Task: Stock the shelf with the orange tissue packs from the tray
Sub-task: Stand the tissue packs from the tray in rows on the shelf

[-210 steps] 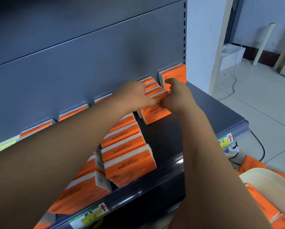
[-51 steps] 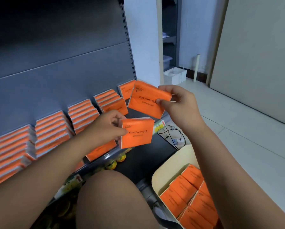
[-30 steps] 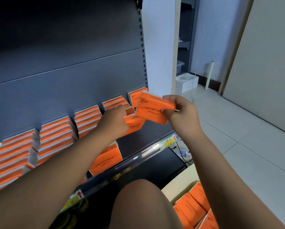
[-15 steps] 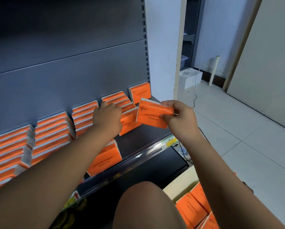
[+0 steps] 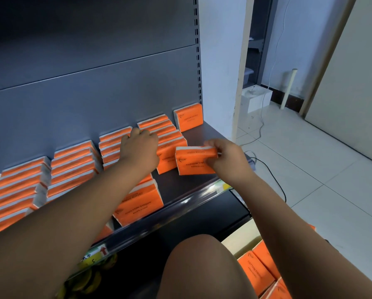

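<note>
1. Right hand (image 5: 230, 160) gripped one orange tissue pack (image 5: 194, 161) by its right end, thumb below and fingers over the top edge, holding it upright and just beside the front pack (image 5: 167, 158) of the second row from the right.
2. Left hand (image 5: 140, 147) was curled over the top of that same row; whether it pinched a pack or only pressed on one I could not tell, since the knuckles hid the fingertips.
3. On the shelf (image 5: 193, 134) the rows stood front to back from the rear panel, and at the far right a single pack (image 5: 188, 119) stood alone against the panel with bare shelf in front of it.
4. Judged from this, the step was seating the held pack, either at the front of the steadied row or in the open lane to its right.
5. To do it well, the pack's bottom edge should have met the shelf first, face square to the aisle, then slid back until it touched its neighbour.
6. Steady pressure from the left hand seemed wise, because the upright packs were thin and soft and could topple in a chain.
7. Release should have come only once the pack stood by itself.
8. More packs lay in the tray (image 5: 240, 240) at lower right, so restocking looked far from finished.
</note>
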`<state>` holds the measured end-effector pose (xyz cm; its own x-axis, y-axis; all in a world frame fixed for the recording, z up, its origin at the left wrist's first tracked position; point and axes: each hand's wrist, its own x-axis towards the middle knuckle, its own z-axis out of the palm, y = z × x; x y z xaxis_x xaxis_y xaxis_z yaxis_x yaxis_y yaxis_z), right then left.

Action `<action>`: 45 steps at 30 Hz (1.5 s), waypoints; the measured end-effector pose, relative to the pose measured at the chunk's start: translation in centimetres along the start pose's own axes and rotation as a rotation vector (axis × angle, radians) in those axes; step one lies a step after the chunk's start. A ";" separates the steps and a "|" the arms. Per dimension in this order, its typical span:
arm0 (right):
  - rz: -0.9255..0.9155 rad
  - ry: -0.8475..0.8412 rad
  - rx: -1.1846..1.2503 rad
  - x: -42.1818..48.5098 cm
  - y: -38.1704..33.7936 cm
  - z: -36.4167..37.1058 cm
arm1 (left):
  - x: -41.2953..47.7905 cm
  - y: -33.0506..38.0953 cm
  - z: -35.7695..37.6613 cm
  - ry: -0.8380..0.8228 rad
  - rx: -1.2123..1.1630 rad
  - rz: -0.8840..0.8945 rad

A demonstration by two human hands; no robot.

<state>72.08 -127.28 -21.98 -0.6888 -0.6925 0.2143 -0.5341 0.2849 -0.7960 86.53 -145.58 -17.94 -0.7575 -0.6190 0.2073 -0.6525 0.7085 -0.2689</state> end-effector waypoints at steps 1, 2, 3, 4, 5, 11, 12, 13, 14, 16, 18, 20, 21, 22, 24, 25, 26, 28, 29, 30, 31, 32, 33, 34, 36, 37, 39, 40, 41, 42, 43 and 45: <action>-0.016 -0.024 -0.041 0.2 0.0 0.3 | 0.1 -0.1 -0.1 -0.009 -0.019 -0.002; -0.040 -0.046 -0.079 0.4 -0.1 0.6 | 0.1 -0.3 -0.1 -0.023 -0.047 -0.001; -0.067 -0.062 -0.109 0.6 -0.1 0.8 | 0.1 -0.4 -0.2 -0.038 -0.079 0.001; -0.091 -0.073 -0.129 0.7 -0.2 1.0 | 0.1 -0.5 -0.4 -0.052 -0.106 0.006; -0.107 -0.080 -0.139 0.8 -0.3 1.3 | 0.1 -0.6 -0.6 -0.066 -0.133 0.013; -0.134 -0.045 -0.205 1.9 -0.7 3.0 | -0.4 -0.7 -1.1 -0.004 -0.428 0.035; -0.130 -0.038 -0.213 2.1 -0.7 3.3 | -0.5 -0.5 -1.2 -0.006 -0.437 0.054; -0.121 -0.034 -0.214 2.2 -0.8 3.6 | -0.6 -0.3 -1.2 -0.018 -0.420 0.080; -0.116 -0.027 -0.210 2.2 -0.8 3.8 | -0.7 -0.1 -1.1 -0.035 -0.387 0.107; -0.118 -0.016 -0.186 2.2 -0.8 4.3 | -0.8 0.2 -0.9 -0.055 -0.319 0.140; -0.121 -0.002 -0.163 2.0 -0.7 4.8 | -0.8 0.3 -0.6 -0.052 -0.285 0.148; -0.115 0.011 -0.154 1.8 -0.8 5.1 | -0.9 0.4 -0.4 -0.049 -0.287 0.158; -0.113 0.009 -0.151 1.8 -0.8 5.2 | -0.9 0.5 -0.4 -0.051 -0.295 0.164; -0.111 0.005 -0.147 1.8 -0.9 5.4 | -1.0 0.5 -0.4 -0.052 -0.299 0.169; -0.099 0.001 -0.146 1.8 -1.1 5.6 | -1.0 0.5 -0.4 -0.044 -0.287 0.179; -0.093 0.004 -0.152 1.8 -1.2 5.6 | -1.0 0.5 -0.5 -0.041 -0.281 0.181; -0.086 0.009 -0.159 1.9 -1.3 5.7 | -1.0 0.5 -0.5 -0.040 -0.280 0.179; -0.072 0.013 -0.174 1.9 -1.5 5.8 | -1.1 0.6 -0.5 -0.038 -0.276 0.167; -0.067 0.013 -0.178 1.7 -1.6 5.8 | -1.2 0.7 -0.5 -0.036 -0.267 0.159; -0.064 0.011 -0.177 1.6 -1.6 5.8 | -1.3 0.8 -0.5 -0.034 -0.254 0.147; -0.055 0.008 -0.177 1.4 -1.6 5.9 | -1.5 1.0 -0.6 -0.029 -0.245 0.129; -0.047 0.007 -0.174 1.1 -1.6 5.8 | -1.7 1.3 -0.6 -0.021 -0.239 0.108; -0.039 0.011 -0.168 0.6 -1.6 5.7 | -1.9 1.7 -0.8 -0.009 -0.232 0.090; -0.035 0.024 -0.154 0.1 -1.5 5.6 | -2.2 2.1 -1.1 0.000 -0.226 0.078; -0.028 0.075 -0.123 -1.2 -1.4 5.0 | -3.1 3.1 -1.8 0.018 -0.220 0.078; -0.021 0.104 -0.113 -2.0 -1.3 4.6 | -3.6 3.6 -2.2 0.028 -0.234 0.088; 0.013 0.163 -0.081 -3.8 -0.7 3.8 | -4.7 4.9 -2.9 0.058 -0.290 0.121; 0.033 0.194 -0.060 -4.8 -0.4 3.4 | -5.3 5.7 -3.2 0.077 -0.317 0.143; 0.050 0.226 -0.044 -5.8 -0.1 2.9 | -6.0 6.5 -3.4 0.095 -0.335 0.170; 0.068 0.255 -0.035 -6.8 0.2 2.4 | -6.6 7.5 -3.5 0.105 -0.348 0.201; 0.087 0.278 -0.032 -7.8 0.6 1.9 | -7.3 8.6 -3.5 0.106 -0.365 0.233; 0.126 0.313 -0.039 -9.7 1.6 0.9 | -8.6 11.0 -3.4 0.091 -0.410 0.289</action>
<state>78.32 -120.68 -25.82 -0.8643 -0.4153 0.2838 -0.4496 0.3848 -0.8061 85.86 -131.31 -19.53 -0.8951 -0.3586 0.2650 -0.3558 0.9326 0.0602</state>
